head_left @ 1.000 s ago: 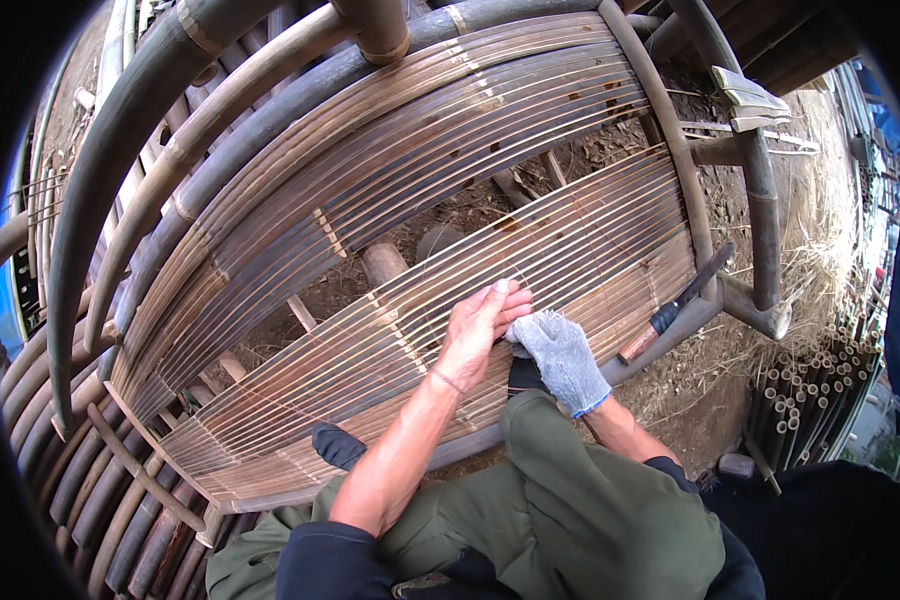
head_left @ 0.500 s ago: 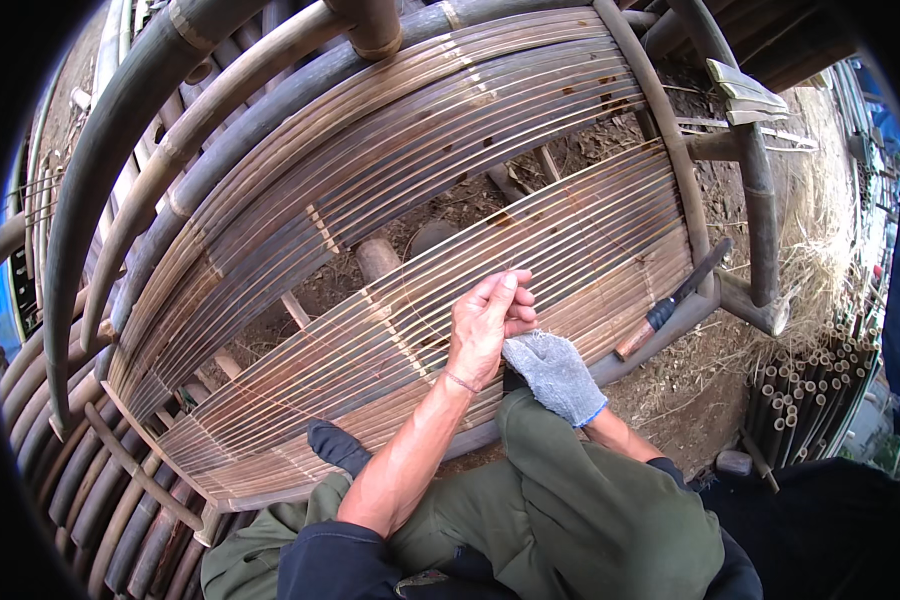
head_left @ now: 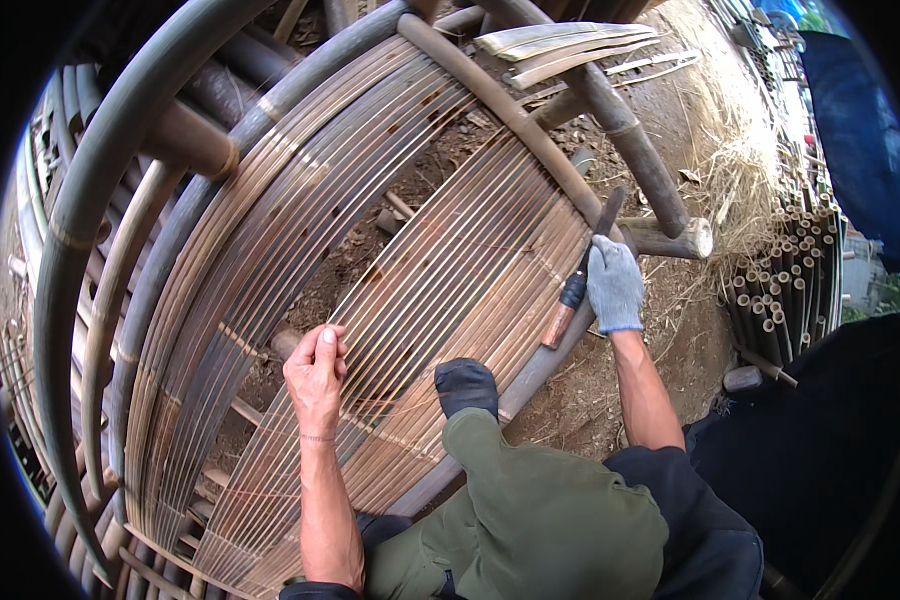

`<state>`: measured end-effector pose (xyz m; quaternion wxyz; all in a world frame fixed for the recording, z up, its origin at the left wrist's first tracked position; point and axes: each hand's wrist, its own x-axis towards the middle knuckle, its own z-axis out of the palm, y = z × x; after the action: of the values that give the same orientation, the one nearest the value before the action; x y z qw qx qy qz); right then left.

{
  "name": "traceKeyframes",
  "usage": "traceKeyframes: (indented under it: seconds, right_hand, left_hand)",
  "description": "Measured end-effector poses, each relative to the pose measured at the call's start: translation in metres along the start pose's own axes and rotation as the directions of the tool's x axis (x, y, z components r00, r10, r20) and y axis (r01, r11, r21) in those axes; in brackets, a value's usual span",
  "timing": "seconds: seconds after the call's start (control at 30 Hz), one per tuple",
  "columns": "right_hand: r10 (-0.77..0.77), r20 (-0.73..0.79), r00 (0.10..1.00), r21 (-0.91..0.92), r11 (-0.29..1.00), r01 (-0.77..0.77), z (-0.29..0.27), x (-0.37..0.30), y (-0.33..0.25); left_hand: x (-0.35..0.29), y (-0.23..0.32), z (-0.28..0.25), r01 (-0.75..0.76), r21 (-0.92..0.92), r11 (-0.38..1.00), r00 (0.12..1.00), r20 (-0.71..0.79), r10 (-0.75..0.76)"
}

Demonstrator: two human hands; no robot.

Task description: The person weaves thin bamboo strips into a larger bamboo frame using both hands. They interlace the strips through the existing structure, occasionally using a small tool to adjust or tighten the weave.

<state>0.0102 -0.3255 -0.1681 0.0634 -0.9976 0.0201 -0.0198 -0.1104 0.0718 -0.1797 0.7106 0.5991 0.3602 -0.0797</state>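
Note:
My bare left hand (head_left: 315, 378) is closed in a pinch above the inner edge of the bamboo slat panel (head_left: 430, 320). Whatever its fingertips hold, if anything, is too small to make out. My right hand (head_left: 615, 287) wears a grey knit glove and reaches to a knife (head_left: 570, 292) lying along the panel's front edge. The glove's fingertips are at the knife's dark blade, beside the dark-wrapped part of its wooden handle; how the fingers are bent is hidden. Thin reddish cords cross the slats. My foot in a dark sock (head_left: 467, 385) rests on the panel.
Thick curved bamboo poles (head_left: 60, 240) form the frame at the left. A second slatted section (head_left: 270, 215) lies beyond a gap. Split bamboo pieces (head_left: 570, 45) sit over the far right corner. Bundled bamboo tubes (head_left: 785, 270) and straw (head_left: 735, 190) lie on the right.
My view has shifted right. My hands have parted: the left now sits over the panel's inner edge, while the gloved right has moved out to the knife. My foot shows farther onto the slats.

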Motion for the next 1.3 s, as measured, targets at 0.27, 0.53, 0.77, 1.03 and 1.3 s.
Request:
traceKeyframes:
  seconds: [0.27,0.53,0.77,1.03,1.3]
  right_hand:
    - [0.262,0.38,0.887,-0.069,0.964,-0.255,0.046,0.07,0.015]
    - [0.163,0.346,0.924,0.751,0.542,-0.377,-0.003,0.042,-0.046]
    - [-0.296,0.144,0.944,0.945,0.325,-0.042,-0.094,-0.014,-0.122]
    - [-0.453,-0.072,0.889,0.834,0.462,0.303,-0.119,-0.021,-0.153]
    - [-0.686,0.088,0.722,0.957,0.26,0.13,-0.087,-0.02,-0.157]
  left_hand:
    - [-0.019,0.01,0.044,0.081,0.012,0.997,0.986,0.144,-0.082]
    - [-0.03,0.036,0.075,-0.029,-0.077,0.997,0.962,0.267,0.049]
    - [-0.03,0.098,0.115,-0.478,-0.178,0.86,0.58,0.671,0.462]
    - [-0.046,0.121,0.085,-0.595,-0.114,0.796,0.557,0.656,0.51]
    - [-0.038,0.124,0.054,-0.747,0.028,0.664,0.547,0.593,0.591]
